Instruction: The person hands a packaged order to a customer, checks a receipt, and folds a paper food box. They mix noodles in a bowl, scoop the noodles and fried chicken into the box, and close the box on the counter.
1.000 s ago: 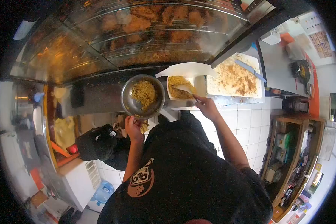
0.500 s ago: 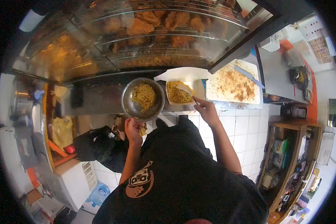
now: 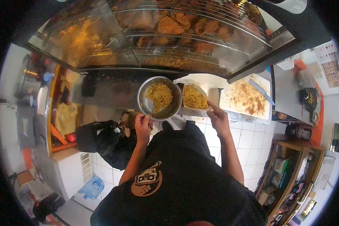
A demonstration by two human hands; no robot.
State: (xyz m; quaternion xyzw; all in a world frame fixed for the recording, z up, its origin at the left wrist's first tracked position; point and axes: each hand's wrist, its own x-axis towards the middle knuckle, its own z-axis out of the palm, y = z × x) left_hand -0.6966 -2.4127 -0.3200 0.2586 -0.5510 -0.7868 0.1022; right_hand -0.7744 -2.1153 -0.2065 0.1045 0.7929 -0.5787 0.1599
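Note:
My left hand point(image 3: 142, 126) grips the near rim of a round metal bowl point(image 3: 178, 98), thumb and fingers closed on its edge. Yellow noodles point(image 3: 159, 97) lie inside the bowl. Just right of it, a white paper takeaway box point(image 3: 205, 80) stands with its lid flap up, holding more noodles point(image 3: 194, 97). At the box's near right corner, my right hand point(image 3: 219, 119) is closed around the handle of a spoon. Little of the spoon shows, and its head is hard to make out against the box.
A white cutting board point(image 3: 245, 98) covered in brown crumbs lies to the right, with a blue-handled knife point(image 3: 261, 91) on it. Behind the counter stands a glass display case point(image 3: 169, 45) with fried pieces on racks. A black bag point(image 3: 105, 141) is at the lower left.
The view has shifted, so the counter sits further right. The spoon's pale head, earlier over the noodles in the box, has drawn back toward the box's right edge. My left hand keeps the bowl's rim.

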